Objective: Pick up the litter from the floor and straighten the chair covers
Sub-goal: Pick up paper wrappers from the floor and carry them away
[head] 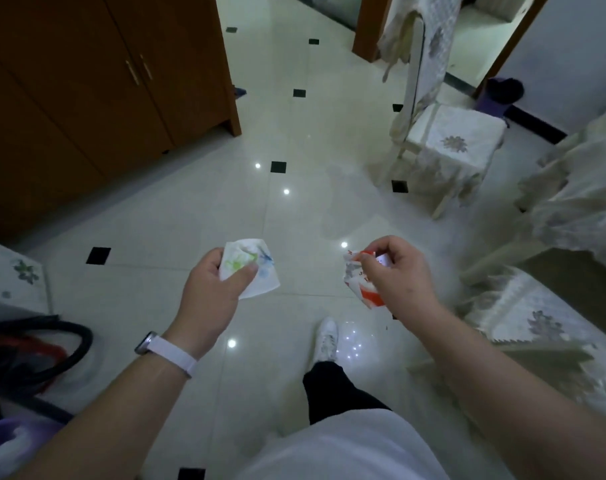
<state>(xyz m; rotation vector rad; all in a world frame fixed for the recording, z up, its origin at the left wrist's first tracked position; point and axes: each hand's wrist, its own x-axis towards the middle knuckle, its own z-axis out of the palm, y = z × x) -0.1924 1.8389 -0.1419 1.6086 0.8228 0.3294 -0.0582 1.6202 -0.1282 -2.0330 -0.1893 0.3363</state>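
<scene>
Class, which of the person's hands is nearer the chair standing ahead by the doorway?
Right. The right hand, pinching a red-and-white wrapper, lies short of the chair, slightly to its left; the left hand, gripping a printed paper, is farther off to the left.

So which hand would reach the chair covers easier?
Probably the right hand: the chair covers are on its side. It does hold a red wrapper, though, and the left hand a printed paper.
</scene>
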